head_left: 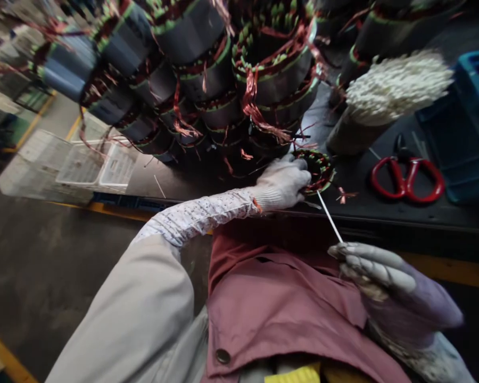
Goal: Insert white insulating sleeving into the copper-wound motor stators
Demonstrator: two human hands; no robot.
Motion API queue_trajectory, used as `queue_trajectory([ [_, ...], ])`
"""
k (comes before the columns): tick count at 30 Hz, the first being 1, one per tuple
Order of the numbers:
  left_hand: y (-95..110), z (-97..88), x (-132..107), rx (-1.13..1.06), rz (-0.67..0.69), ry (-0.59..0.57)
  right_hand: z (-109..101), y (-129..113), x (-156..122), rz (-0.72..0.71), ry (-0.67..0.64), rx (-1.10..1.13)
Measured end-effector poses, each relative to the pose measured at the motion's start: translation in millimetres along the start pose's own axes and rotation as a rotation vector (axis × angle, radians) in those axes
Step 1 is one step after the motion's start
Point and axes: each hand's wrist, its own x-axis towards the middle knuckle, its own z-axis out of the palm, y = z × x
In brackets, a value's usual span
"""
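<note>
My left hand (282, 181), in a white knit glove, is closed on the near-left rim of a motor stator (322, 169) with copper windings and green slot liners. The stator sits on the dark bench at its front edge. From its near side a white cord (329, 215) runs taut down to my right hand (377, 271). That hand, in a worn white and purple glove, pinches the cord's end between fingers and thumb, in front of the bench. A small copper wire end (344, 196) sticks out beside the stator.
Stacked stators (281, 82) with dangling copper leads fill the back and left of the bench. On the right are a bundle of white cords (399, 85), red-handled scissors (407, 180) and a blue crate (449, 143). White plastic baskets (117, 166) stand at the left.
</note>
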Motion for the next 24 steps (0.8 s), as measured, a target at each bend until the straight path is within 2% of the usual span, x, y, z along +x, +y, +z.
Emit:
queue_trajectory([
  [4,-9.5,6.8,-9.3,0.019,0.099,0.048,17.4,1.6,-1.6,-0.040,0.056,0.025],
  [9,-19.5,16.3,-19.8,0.011,0.054,0.049,17.5,10.6,-8.7,-0.101,-0.002,0.033],
  [12,-16.4,18.0,-18.0,-0.009,0.063,0.059,18.8,10.4,-12.9,-0.075,-0.024,0.041],
  [19,-15.0,14.6,-18.4,0.002,0.159,0.103,32.7,15.4,-10.1,-0.013,0.034,0.068],
  [22,-19.6,14.1,-25.9,0.054,0.149,0.122,28.9,17.3,-11.3,0.013,0.014,0.089],
  [24,-26.3,11.8,-33.8,0.088,0.121,0.118,16.8,12.9,-17.0,0.040,-0.002,0.070],
])
